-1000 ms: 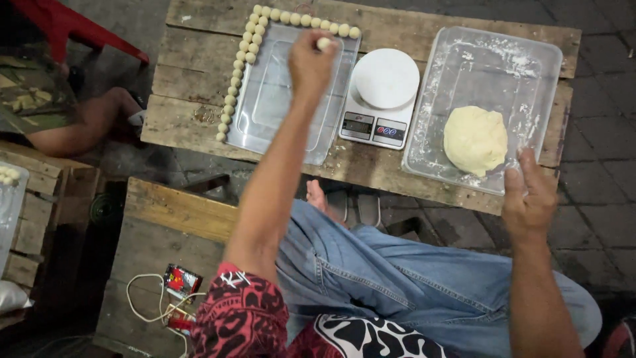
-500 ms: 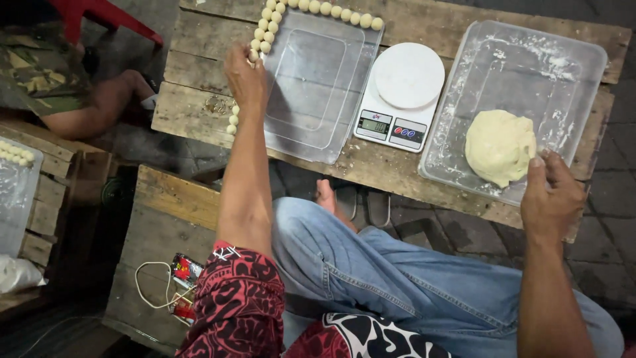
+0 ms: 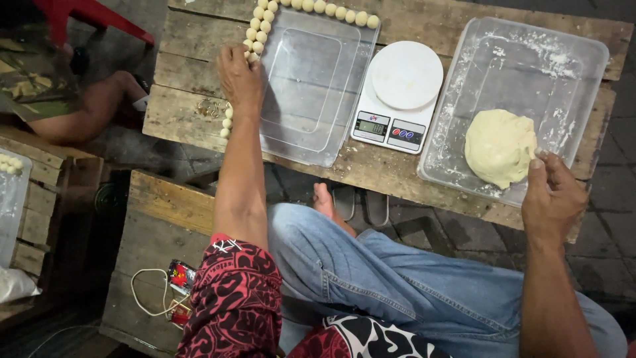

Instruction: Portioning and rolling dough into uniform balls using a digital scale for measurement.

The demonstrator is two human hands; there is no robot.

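Observation:
My left hand [image 3: 240,79] rests palm down on the row of small dough balls [image 3: 257,32] that lines the left edge of a clear plastic lid [image 3: 311,79] on the wooden table [image 3: 185,73]. More balls run along the lid's far edge. My right hand [image 3: 551,195] is at the near rim of a clear floured tub [image 3: 530,59], fingertips touching the big pale dough lump [image 3: 500,147] inside. I cannot tell whether either hand pinches anything.
A white kitchen scale [image 3: 397,93] stands between lid and tub. Another person's arm and knee [image 3: 93,109] are at the left, by a red chair [image 3: 86,14]. A wooden bench [image 3: 159,219] with a cord and small packet sits below. My foot [image 3: 324,199] is under the table.
My left hand has drawn back from the lid's far corner to the near part of its left edge. My right hand has shifted onto the dough lump. The view has tilted down.

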